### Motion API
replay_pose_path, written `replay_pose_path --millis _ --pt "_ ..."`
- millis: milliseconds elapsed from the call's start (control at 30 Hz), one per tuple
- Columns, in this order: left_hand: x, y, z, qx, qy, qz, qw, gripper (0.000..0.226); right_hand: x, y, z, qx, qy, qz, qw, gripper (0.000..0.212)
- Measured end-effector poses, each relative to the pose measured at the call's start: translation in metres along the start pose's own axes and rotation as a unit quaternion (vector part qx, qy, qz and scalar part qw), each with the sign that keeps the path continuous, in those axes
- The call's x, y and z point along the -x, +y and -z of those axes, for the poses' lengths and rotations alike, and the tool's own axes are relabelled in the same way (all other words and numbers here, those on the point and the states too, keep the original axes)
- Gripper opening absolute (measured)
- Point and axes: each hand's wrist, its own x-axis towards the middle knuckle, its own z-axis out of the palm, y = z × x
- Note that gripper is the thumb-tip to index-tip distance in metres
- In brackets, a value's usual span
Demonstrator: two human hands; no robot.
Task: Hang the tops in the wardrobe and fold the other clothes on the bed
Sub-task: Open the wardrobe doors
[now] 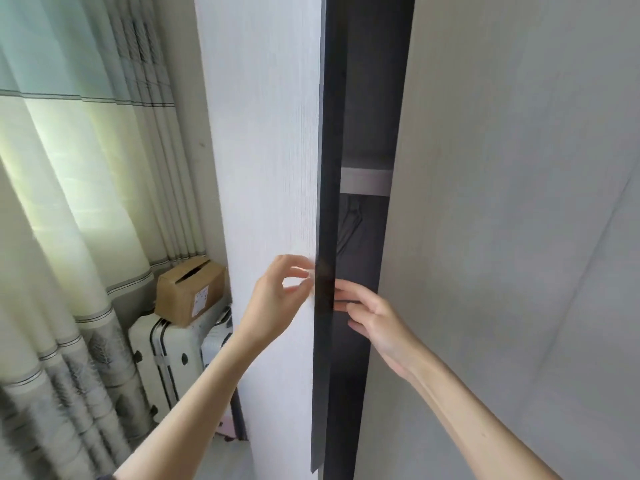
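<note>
Far left: pale pleated curtains, daylight behind. Below them a white hard-shell suitcase on the floor, a brown cardboard box on top. The box carries a small white label; print too small to read. No other writing or brand visible.

Centre: the wardrobe's left door, white with a fine grain and a dark edge, stands ajar. The left hand is at that edge, fingers loosely curled, fingertips touching or just beside it; whether they actually pinch the edge cannot be told.

In the gap: dark interior, a grey shelf, and below it something that may be a hanger, too dim to be sure.

Right: the right hand reaches into the gap, fingers nearly straight, lying against the edge of the right door.

Handling, as judged: doors are stiff flat panels, smooth, no handle seen; best taken by the long free edge and swung on the hinges. Likely light to move.

No tops or other clothes in view.
</note>
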Motion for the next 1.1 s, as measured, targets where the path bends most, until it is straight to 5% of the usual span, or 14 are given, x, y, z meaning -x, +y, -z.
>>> replay_pose_path --millis 267,700,833,1000,1100 --pt "0.063 0.006 0.101 0.131 -0.022 0.103 0.986 0.055 0.030 -0.019 -0.093 0.006 -0.036 0.011 0.999 0.041" --pt "0.111 -0.013 0.218 0.207 0.024 0.161 0.965 0.048 0.020 -0.060 -0.233 -0.095 -0.126 -0.011 0.987 0.040" --pt "0.116 -0.014 0.230 0.186 0.056 0.165 0.967 0.043 0.016 -0.061 -0.250 -0.135 -0.149 -0.022 0.979 0.040" --pt "0.128 -0.012 0.219 0.074 0.208 0.112 0.969 0.042 0.014 -0.054 -0.238 -0.108 -0.138 -0.020 0.984 0.036" --pt "0.124 -0.013 0.195 0.076 0.152 0.104 0.980 0.042 0.014 -0.045 -0.211 -0.072 -0.108 -0.016 0.991 0.029"
